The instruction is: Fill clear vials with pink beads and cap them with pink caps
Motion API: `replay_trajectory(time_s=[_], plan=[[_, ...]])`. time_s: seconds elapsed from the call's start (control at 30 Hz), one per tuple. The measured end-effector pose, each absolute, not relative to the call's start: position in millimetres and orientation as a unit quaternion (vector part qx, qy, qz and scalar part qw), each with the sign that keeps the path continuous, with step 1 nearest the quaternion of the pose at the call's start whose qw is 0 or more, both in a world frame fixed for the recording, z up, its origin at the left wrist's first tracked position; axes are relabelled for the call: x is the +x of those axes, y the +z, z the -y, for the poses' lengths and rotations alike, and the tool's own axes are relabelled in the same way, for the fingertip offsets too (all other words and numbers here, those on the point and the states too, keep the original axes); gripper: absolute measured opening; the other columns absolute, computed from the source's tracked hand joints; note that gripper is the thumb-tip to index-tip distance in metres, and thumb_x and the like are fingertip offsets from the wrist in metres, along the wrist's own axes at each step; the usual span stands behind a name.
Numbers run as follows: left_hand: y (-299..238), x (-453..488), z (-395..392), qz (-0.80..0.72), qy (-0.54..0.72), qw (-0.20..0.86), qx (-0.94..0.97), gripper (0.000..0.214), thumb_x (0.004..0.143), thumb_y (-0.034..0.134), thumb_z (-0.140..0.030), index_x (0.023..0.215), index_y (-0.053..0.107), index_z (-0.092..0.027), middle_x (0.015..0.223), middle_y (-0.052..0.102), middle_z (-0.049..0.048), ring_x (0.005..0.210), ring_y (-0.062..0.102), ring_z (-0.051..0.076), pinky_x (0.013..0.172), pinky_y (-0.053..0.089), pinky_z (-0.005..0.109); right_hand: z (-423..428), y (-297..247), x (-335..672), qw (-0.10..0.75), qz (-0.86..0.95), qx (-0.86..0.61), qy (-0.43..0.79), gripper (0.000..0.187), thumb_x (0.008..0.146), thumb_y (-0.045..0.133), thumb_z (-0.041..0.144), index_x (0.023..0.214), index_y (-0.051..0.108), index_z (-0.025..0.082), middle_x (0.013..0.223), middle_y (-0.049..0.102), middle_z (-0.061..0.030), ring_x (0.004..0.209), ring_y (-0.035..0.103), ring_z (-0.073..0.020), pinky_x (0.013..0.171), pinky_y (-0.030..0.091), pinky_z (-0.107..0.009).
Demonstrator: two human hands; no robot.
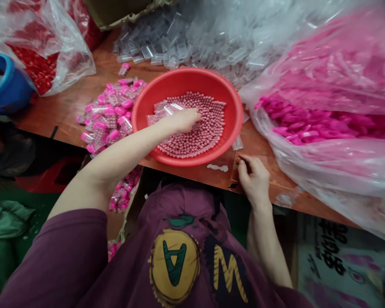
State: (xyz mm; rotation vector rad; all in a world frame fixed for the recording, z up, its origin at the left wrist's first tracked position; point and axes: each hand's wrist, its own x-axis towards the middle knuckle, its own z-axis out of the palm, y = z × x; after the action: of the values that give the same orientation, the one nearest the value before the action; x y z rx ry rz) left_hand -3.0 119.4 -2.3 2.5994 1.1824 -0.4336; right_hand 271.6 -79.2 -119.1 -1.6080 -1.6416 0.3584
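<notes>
A red plastic bowl (188, 161) on the table holds many small pink beads (208, 124). Clear plastic containers (168, 109) lie at the left inside it. My left hand (188, 120) reaches into the bowl, closed and low over the beads; its fingertips are hidden, so what it grips cannot be made out. My right hand (256, 175) rests at the table's front edge, right of the bowl, thumb apart from the bent index finger, with nothing visible in it. Left of the bowl is a heap of bead-filled clear containers with pink caps (111, 111).
Clear empty containers (179, 47) are piled behind the bowl. A plastic bag of pink caps (311, 122) bulges over the table at right. At far left are a blue bucket (11, 92) and a bag of red pieces (40, 68). More capped containers (125, 192) sit below the edge.
</notes>
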Motion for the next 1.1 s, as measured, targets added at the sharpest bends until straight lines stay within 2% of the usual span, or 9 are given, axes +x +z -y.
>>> replay_trajectory(time_s=[0.13,0.27,0.47,0.57,0.7,0.77,0.87,0.97,1.1], plan=[[0.1,5.8,-118.5,-0.394,-0.217,0.123,0.885,0.05,0.091,0.06,-0.007,0.138,0.078,-0.01,0.14,0.075,0.0192,0.119,0.074,0.028,0.102,0.055,0.032,84.4,-120.1,272.3,0.385,0.66,-0.632,0.128,0.028,0.107,0.056,0.034,0.116,0.08,0.021,0.11,0.085,-0.0149,0.102,0.08,-0.0303,0.094,0.064,-0.048],[1.7,12.9,-115.3,-0.379,-0.267,0.115,0.878,0.038,0.098,0.056,-0.013,0.124,0.083,-0.012,0.125,0.081,0.0171,0.113,0.077,0.027,0.094,0.055,0.03,90.1,-118.1,286.0,0.375,0.659,-0.645,0.099,0.027,0.107,0.057,0.032,0.117,0.08,0.022,0.107,0.084,-0.0136,0.097,0.08,-0.0291,0.09,0.065,-0.046],[3.4,22.2,-117.7,-0.389,-0.265,0.095,0.877,0.042,0.09,0.071,-0.021,0.127,0.085,-0.007,0.118,0.084,0.0215,0.111,0.078,0.035,0.094,0.057,0.037,39.1,-94.2,355.2,0.37,0.609,-0.701,0.02,0.03,0.107,0.053,0.027,0.12,0.08,0.02,0.114,0.079,-0.0174,0.108,0.074,-0.0348,0.105,0.059,-0.056],[8.3,27.3,-116.7,-0.402,-0.281,0.103,0.865,0.048,0.084,0.081,-0.024,0.128,0.085,-0.006,0.122,0.084,0.021,0.112,0.078,0.034,0.095,0.057,0.036,-3.4,-91.3,378.2,0.278,0.605,-0.746,0.011,0.026,0.1,0.061,0.019,0.116,0.081,0.018,0.12,0.074,-0.0181,0.104,0.071,-0.0331,0.1,0.057,-0.052],[12.9,29.3,-115.5,-0.416,-0.277,0.167,0.85,0.047,0.086,0.077,-0.02,0.13,0.085,-0.008,0.125,0.085,0.0171,0.113,0.078,0.031,0.099,0.058,0.035,-39.5,-102.5,373.6,0.192,0.594,-0.781,0.028,0.011,0.09,0.075,0.013,0.1,0.08,0.015,0.114,0.07,-0.0172,0.094,0.059,-0.0257,0.091,0.048,-0.047],[12.1,25.3,-116.1,-0.428,-0.249,0.188,0.848,0.045,0.085,0.077,-0.016,0.129,0.086,-0.009,0.124,0.086,0.0157,0.114,0.077,0.03,0.101,0.058,0.034,-45.3,-106.3,368.0,0.196,0.579,-0.791,0.026,0.007,0.087,0.078,0.014,0.094,0.078,0.015,0.114,0.069,-0.0201,0.095,0.055,-0.0259,0.09,0.043,-0.048],[9.5,17.3,-113.6,-0.462,-0.19,0.173,0.849,0.045,0.088,0.072,-0.009,0.131,0.085,-0.007,0.115,0.086,0.0181,0.113,0.079,0.03,0.101,0.059,0.035,-40.8,-103.9,366.5,0.221,0.564,-0.796,0.005,0.013,0.084,0.081,0.016,0.094,0.073,0.018,0.121,0.068,-0.0256,0.11,0.052,-0.0331,0.099,0.038,-0.054],[5.3,18.4,-105.5,-0.481,-0.15,0.126,0.855,0.047,0.093,0.058,-0.002,0.134,0.083,-0.002,0.117,0.085,0.0244,0.118,0.079,0.032,0.107,0.059,0.039,-23.0,-96.3,368.1,0.267,0.554,-0.788,-0.037,0.021,0.083,0.079,0.016,0.1,0.069,0.023,0.118,0.072,-0.0209,0.119,0.052,-0.0351,0.111,0.036,-0.055],[-8.7,40.3,-96.0,-0.437,-0.144,0.16,0.873,0.047,0.097,0.052,-0.001,0.134,0.081,0.0,0.126,0.082,0.0275,0.122,0.078,0.033,0.11,0.058,0.042,7.1,-89.4,359.2,0.336,0.583,-0.738,-0.054,0.019,0.087,0.073,0.025,0.105,0.07,0.024,0.107,0.075,-0.016,0.112,0.059,-0.0333,0.112,0.045,-0.053]])
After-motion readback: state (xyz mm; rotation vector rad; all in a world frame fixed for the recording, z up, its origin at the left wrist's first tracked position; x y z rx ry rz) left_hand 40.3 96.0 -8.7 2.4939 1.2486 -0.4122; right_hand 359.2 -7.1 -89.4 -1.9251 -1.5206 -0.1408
